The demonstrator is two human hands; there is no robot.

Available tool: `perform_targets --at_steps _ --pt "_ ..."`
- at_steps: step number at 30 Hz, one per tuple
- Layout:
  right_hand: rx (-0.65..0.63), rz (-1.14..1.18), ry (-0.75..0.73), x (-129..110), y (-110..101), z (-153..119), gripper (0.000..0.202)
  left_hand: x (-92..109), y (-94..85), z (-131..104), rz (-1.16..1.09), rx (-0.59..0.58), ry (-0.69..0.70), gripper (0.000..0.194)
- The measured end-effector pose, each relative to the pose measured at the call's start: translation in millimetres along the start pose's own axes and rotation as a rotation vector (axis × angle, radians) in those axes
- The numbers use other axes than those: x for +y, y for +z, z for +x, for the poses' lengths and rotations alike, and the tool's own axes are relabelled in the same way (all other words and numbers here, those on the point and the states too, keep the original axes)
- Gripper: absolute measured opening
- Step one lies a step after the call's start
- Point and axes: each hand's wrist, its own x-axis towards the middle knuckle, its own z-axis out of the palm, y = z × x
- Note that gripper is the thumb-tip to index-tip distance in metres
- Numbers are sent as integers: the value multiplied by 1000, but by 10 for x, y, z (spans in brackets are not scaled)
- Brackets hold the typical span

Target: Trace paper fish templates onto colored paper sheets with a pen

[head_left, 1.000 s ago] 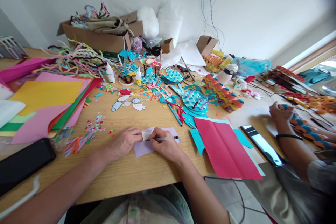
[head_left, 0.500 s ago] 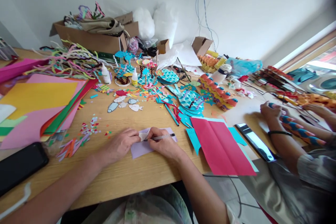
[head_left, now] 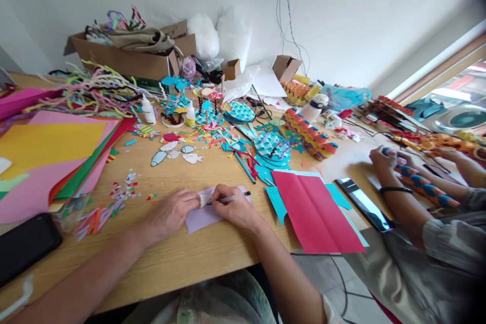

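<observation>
My right hand [head_left: 234, 209] grips a pen [head_left: 239, 196] with a clear barrel and a dark end, its tip low over a small whitish paper piece [head_left: 205, 199]. That piece lies on a light purple sheet [head_left: 200, 220] on the wooden table. My left hand [head_left: 171, 212] has its fingers closed at the left edge of the small piece, holding it against the sheet. The pen tip is mostly hidden by my right fingers. Beyond my hands lie several paper fish cutouts [head_left: 192, 158] in white and pale blue, with dark outlines.
Coloured paper sheets [head_left: 49, 142] and a black phone [head_left: 28, 245] lie at the left. Glue bottles [head_left: 148, 111] and paper scraps stand farther back. A folded red sheet [head_left: 317, 212] lies right, near another phone [head_left: 362, 204]. A co-worker's hands [head_left: 383, 159] hold a blue-orange craft piece.
The view has shifted slightly, so the whole scene sits a little farther left. My hands keep nearly the same pose on the pen and paper.
</observation>
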Motion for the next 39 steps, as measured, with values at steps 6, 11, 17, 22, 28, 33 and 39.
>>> perform_targets --at_steps 6,11,17,22,28,33,39 --pt "15 -45 19 -31 -32 5 9 31 -23 9 1 -28 -23 36" --pt "26 -87 13 -11 -36 34 9 76 -65 30 2 -53 -35 34" --pt "37 -82 16 37 -31 56 9 79 -45 20 9 -88 -56 28" --pt "47 -76 30 33 -19 69 9 44 -17 5 -6 -99 -46 29" --pt "65 -14 9 36 -60 42 9 15 7 -9 -6 -98 -57 30" --pt "200 -27 -74 67 -108 0 12 2 40 -20 -29 -61 -93 32" --pt "122 -332 -122 144 8 -25 16 -32 88 -26 -99 -78 -180 29"
